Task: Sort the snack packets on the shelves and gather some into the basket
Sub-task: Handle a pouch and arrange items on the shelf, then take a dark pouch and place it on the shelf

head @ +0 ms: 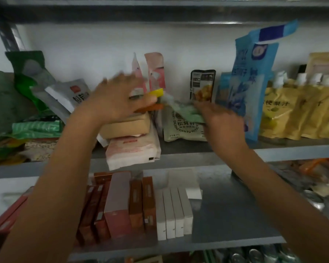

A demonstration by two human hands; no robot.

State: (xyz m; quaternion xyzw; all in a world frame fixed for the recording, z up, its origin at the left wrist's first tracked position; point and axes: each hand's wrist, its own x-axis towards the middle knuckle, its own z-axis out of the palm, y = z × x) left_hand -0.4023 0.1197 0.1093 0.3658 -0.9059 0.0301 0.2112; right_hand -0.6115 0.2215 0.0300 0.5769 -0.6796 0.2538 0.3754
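Both hands motion-blurred, grips unreadable: left hand at 10 o'clock hides part of yellow packet; right hand at 3 o'clock smears into green packet. Cans at 5 o'clock cut by bottom edge.

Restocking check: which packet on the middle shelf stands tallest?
The blue packet, right of the black pouch; its top flap reaches higher than all others.

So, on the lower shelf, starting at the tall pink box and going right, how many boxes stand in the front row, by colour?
Pink box: 1
Brown boxes: 2
White boxes: 4
Total: 7
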